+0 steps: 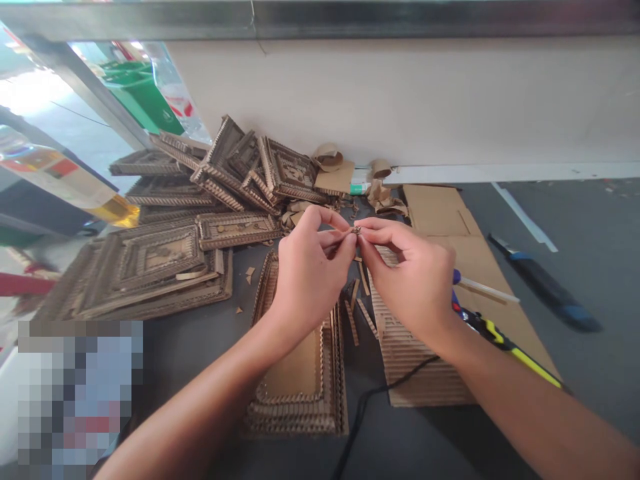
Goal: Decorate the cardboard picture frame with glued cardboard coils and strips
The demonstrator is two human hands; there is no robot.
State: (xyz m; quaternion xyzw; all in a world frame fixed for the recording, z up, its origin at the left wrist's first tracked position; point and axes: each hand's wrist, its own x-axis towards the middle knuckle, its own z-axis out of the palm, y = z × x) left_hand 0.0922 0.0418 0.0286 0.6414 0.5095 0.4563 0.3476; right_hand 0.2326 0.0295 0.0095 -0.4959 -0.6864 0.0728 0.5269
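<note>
My left hand [315,267] and my right hand [415,273] meet fingertip to fingertip above the table. Pinched between both is a small piece of cardboard [357,231], mostly covered by the fingers. Below my left forearm lies a cardboard frame [295,383] with layered corrugated borders and a flat brown middle. Under my right hand is a sheet of corrugated cardboard [415,383], its ridges showing. Several thin cardboard strips [353,323] are scattered between frame and sheet.
Finished-looking cardboard frames [165,250] are piled at the left and back. A yellow-black glue gun [505,343] with a black cord lies right of the sheet, near a utility knife [550,287]. A bottle [65,177] of yellow liquid stands left. A metal bar [320,20] crosses above.
</note>
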